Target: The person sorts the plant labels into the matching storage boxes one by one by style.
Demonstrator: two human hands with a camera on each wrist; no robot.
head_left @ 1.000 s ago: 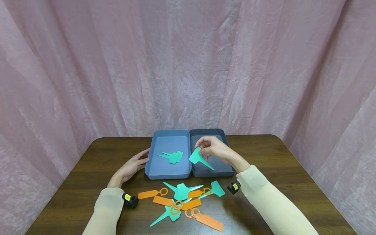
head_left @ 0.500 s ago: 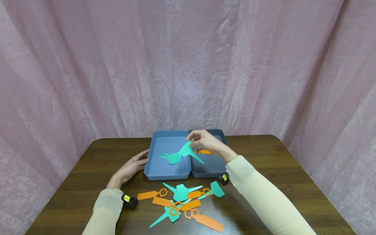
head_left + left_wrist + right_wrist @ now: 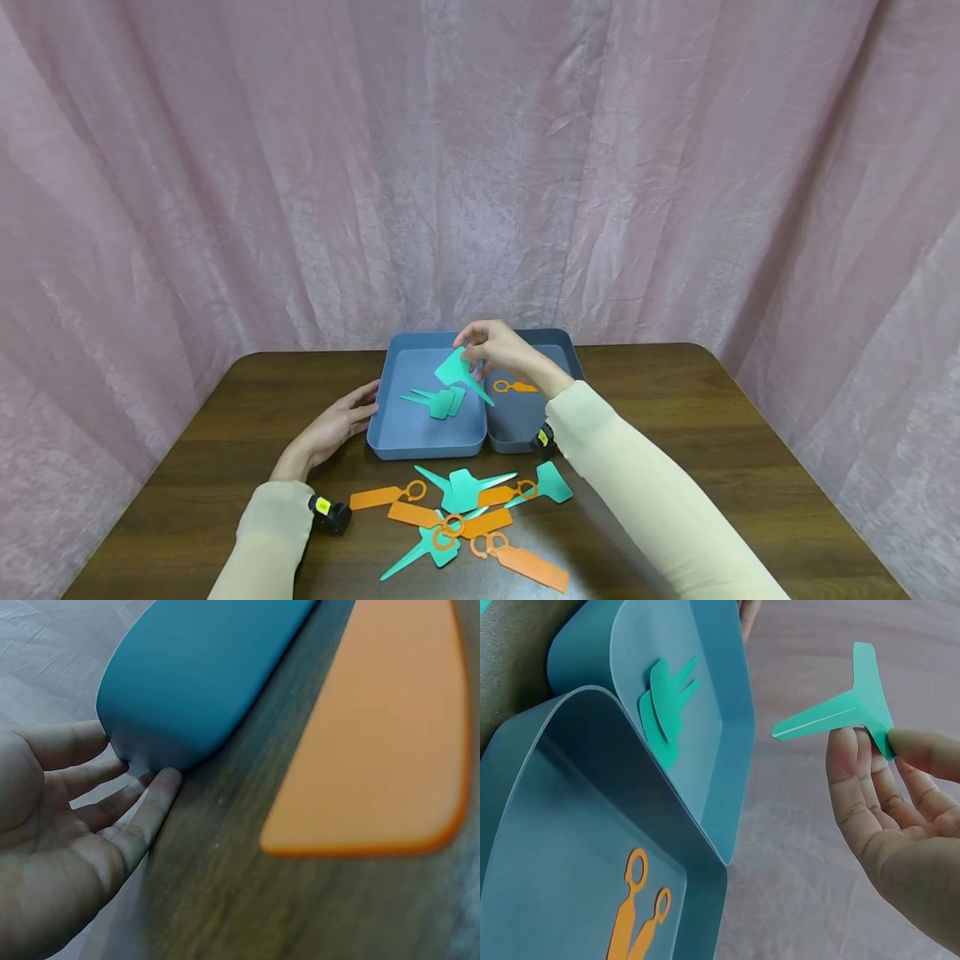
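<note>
My right hand (image 3: 498,347) pinches a green T-shaped plant label (image 3: 459,369) between thumb and fingers, above the lighter blue tray (image 3: 427,447). In the right wrist view the held label (image 3: 855,705) is tilted, its pointed stem toward the trays. Several green labels (image 3: 441,403) lie overlapped inside that tray. My left hand (image 3: 347,421) rests at the tray's left side, its fingertips touching the outer wall (image 3: 187,682) with the fingers fairly straight. Alongside stands the darker tray (image 3: 513,446), where orange ring-ended tags (image 3: 634,900) lie.
On the wooden table (image 3: 247,433) before the trays lies a loose pile of green labels (image 3: 461,492) and orange tags (image 3: 531,568). One orange tag (image 3: 375,498) lies near my left wrist. A pink curtain (image 3: 480,167) hangs behind the table.
My right hand has moved left with the green plant label, from over the darker tray to over the lighter one, uncovering an orange tag. My left hand has stayed at the tray's side.
</note>
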